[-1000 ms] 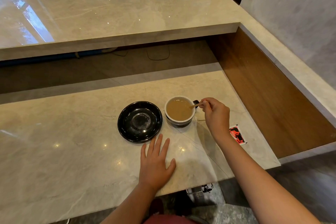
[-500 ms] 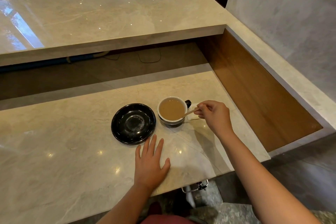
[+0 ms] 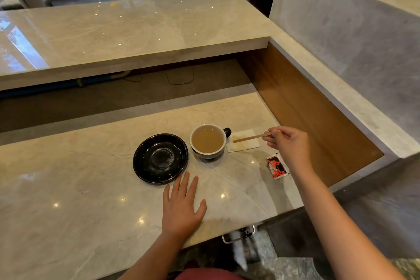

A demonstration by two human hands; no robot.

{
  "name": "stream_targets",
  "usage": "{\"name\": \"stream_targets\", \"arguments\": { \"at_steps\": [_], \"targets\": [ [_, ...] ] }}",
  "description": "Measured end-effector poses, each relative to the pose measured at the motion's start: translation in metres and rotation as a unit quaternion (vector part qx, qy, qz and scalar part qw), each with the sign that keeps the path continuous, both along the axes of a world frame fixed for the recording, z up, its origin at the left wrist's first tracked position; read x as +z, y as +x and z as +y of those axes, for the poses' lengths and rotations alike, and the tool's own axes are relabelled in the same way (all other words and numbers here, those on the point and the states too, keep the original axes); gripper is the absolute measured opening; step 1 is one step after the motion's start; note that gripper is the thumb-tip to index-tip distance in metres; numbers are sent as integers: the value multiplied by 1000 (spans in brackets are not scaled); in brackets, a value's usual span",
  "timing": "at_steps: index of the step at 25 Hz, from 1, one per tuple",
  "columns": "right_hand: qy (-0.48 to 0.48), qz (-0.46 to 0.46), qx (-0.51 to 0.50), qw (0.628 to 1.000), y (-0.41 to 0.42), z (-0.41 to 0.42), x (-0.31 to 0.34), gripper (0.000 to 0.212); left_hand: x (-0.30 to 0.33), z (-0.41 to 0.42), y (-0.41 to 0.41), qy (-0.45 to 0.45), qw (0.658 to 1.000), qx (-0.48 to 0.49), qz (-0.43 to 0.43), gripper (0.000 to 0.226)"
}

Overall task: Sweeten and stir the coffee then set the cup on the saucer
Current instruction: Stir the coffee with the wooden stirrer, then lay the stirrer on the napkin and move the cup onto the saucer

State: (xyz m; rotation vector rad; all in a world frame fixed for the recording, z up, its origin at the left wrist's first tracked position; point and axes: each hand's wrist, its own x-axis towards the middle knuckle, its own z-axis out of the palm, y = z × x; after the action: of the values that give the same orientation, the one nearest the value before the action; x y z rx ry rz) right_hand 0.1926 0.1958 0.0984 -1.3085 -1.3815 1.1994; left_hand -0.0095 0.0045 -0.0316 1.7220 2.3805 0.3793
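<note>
A cup of light brown coffee (image 3: 207,139), white inside with a dark handle pointing right, stands on the marble counter. Just left of it lies an empty black saucer (image 3: 160,158). My right hand (image 3: 286,146) pinches a wooden stir stick (image 3: 250,138) by its right end and holds it level over a white napkin (image 3: 243,143) to the right of the cup, outside the coffee. My left hand (image 3: 181,207) rests flat on the counter, fingers spread, just below the saucer.
A torn red sugar packet (image 3: 276,166) lies near the counter's right edge. A raised marble bar top (image 3: 127,29) runs across the back, and a wood-lined wall (image 3: 306,107) closes the right side. Chairs stand beyond the bar.
My right hand has drawn the stir stick out of the coffee and moved it right, over the napkin. My left hand has stayed flat on the counter.
</note>
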Motion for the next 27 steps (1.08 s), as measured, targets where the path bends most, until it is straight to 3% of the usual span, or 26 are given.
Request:
{"name": "stream_targets", "arguments": {
  "at_steps": [4, 8, 13, 16, 20, 27],
  "targets": [
    [140, -145, 35, 979, 6, 2, -8, 15, 1, 0, 0, -1, 1000, -1, 6, 66],
    [377, -287, 112, 873, 2, 3, -24, 17, 2, 0, 1, 7, 1000, -1, -2, 65],
    [496, -360, 199, 765, 10, 2, -51, 38, 3, 0, 1, 12, 1000, 2, -9, 65],
    [503, -368, 227, 748, 19, -3, -64, 46, 3, 0, 2, 8, 1000, 5, -3, 65],
    [492, -397, 248, 734, 27, -12, -75, 41, 4, 0, 2, 8, 1000, 7, -1, 65],
    [459, -406, 269, 743, 36, -17, -98, 29, 5, 0, 3, 20, 1000, 6, 1, 67]
  ]
}}
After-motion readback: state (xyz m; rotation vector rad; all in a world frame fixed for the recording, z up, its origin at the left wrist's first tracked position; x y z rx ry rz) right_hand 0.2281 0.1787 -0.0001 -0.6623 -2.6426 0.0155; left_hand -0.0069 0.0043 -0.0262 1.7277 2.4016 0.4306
